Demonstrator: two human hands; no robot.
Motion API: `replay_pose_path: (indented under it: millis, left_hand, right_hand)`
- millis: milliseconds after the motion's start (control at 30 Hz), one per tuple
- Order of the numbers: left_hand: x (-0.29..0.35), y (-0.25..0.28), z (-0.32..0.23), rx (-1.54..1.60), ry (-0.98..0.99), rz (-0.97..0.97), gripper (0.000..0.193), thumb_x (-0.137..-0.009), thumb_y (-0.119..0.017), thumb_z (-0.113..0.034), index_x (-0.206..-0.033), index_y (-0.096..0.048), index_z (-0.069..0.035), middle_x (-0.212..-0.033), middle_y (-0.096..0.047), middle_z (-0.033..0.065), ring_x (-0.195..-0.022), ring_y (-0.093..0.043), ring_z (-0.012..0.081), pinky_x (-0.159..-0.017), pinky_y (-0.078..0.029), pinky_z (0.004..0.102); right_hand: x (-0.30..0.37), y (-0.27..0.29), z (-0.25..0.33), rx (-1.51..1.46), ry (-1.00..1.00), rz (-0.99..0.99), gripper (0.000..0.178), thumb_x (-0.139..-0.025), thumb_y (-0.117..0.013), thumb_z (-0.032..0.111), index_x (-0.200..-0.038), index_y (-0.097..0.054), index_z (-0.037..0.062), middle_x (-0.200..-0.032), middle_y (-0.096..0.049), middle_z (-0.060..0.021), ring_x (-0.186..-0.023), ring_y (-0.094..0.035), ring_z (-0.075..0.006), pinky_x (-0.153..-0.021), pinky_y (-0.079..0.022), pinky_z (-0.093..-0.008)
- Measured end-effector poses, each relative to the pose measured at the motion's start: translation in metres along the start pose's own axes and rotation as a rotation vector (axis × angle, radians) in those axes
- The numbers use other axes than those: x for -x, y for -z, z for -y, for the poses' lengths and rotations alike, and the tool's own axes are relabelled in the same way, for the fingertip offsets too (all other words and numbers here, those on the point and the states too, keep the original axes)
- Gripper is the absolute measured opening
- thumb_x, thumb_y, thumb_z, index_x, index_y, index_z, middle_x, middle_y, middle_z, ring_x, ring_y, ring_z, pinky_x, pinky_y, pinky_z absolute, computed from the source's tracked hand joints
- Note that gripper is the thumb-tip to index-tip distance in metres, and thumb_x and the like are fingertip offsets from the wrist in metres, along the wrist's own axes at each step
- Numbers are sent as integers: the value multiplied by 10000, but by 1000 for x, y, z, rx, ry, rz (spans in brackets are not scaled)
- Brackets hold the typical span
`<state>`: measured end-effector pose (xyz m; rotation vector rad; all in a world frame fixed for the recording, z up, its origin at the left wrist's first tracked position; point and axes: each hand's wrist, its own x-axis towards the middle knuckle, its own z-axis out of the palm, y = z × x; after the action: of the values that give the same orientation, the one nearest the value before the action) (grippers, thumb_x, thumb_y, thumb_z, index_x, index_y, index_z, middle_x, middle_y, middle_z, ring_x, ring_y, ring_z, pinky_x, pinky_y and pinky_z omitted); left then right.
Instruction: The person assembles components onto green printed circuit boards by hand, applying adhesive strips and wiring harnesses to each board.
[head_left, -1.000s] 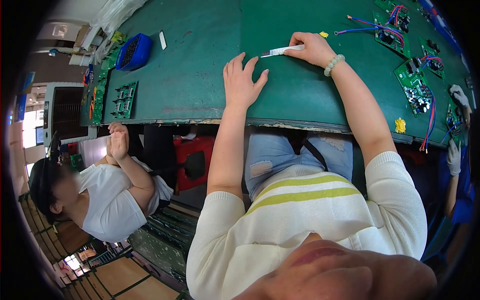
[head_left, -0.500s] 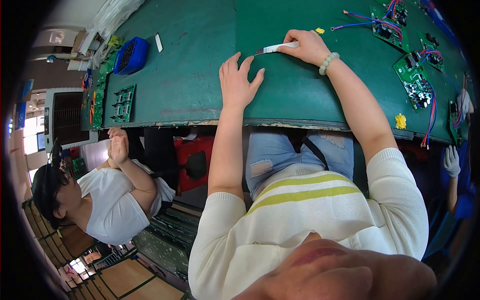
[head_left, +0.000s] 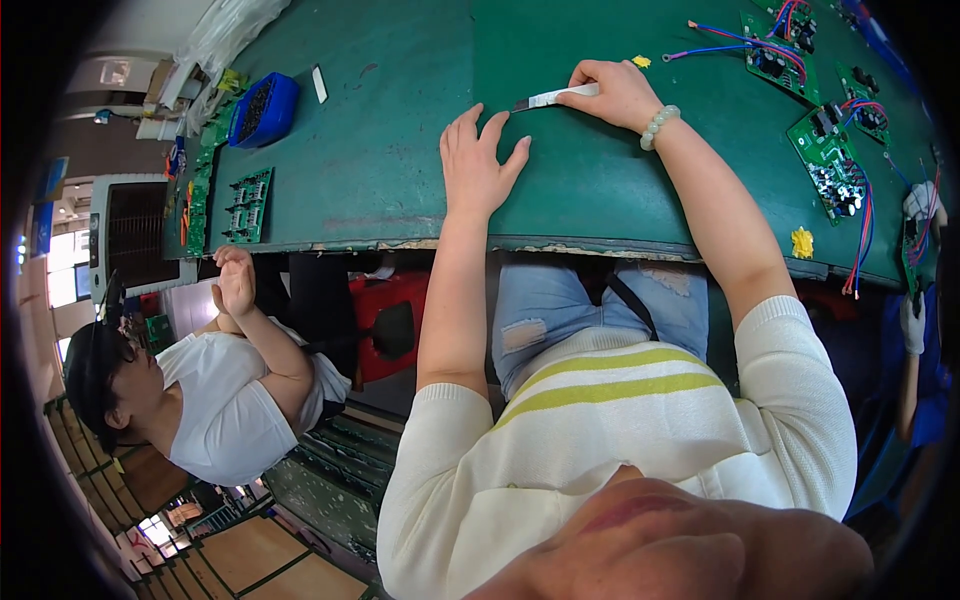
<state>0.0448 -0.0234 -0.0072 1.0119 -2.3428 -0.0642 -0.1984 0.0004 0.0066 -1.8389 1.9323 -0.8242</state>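
My left hand (head_left: 474, 168) lies on the green tabletop (head_left: 380, 170), palm down with its fingers apart and nothing in it. Pinched in my right hand (head_left: 618, 95) is a slim white-handled tool with a dark, narrow tip (head_left: 563, 96); its exact kind is too small to make out. The tool points left and lies low over the table. Its tip ends just beside my left index fingertip. A pale green bead bracelet (head_left: 659, 127) circles my right wrist.
Circuit boards with red and blue wires (head_left: 828, 165) lie at the right. Yellow lumps (head_left: 802, 243) sit near them. Leftward are a blue bin (head_left: 263, 110) of small dark parts, a white strip (head_left: 319, 84) and a green board (head_left: 245, 205). Co-workers sit at both sides.
My hands and the tool have hardly moved. The person at the left has parted their hands. At the right, a co-worker's gloved hands have moved onto a board at the table edge.
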Motion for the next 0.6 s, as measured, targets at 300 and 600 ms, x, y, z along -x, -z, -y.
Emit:
replay_pose_path:
  millis: [300,600]
  left_hand:
    - [0,-2,1,5,5,-18,483,-782,-700,-350,-1133,-600,-33,-1251,-520,184,-1176,-467,345,-1027,-339,463]
    - [1,-2,2,2,1,-12,498,-783,-701,-350,-1140,-585,-22,-1257,-515,185,-1172,-468,348,-1025,-340,465]
  right_hand:
    - [1,-4,-3,40,39,-33,324,-765,-689,434,-828,-660,118,-785,-680,-44,-729,-623,-211,-828,-396,-327]
    - [1,0,-1,-1,9,0,352,-748,-695,450,-815,-674,106,-798,-687,-54,-742,-630,-226,-819,-430,-331]
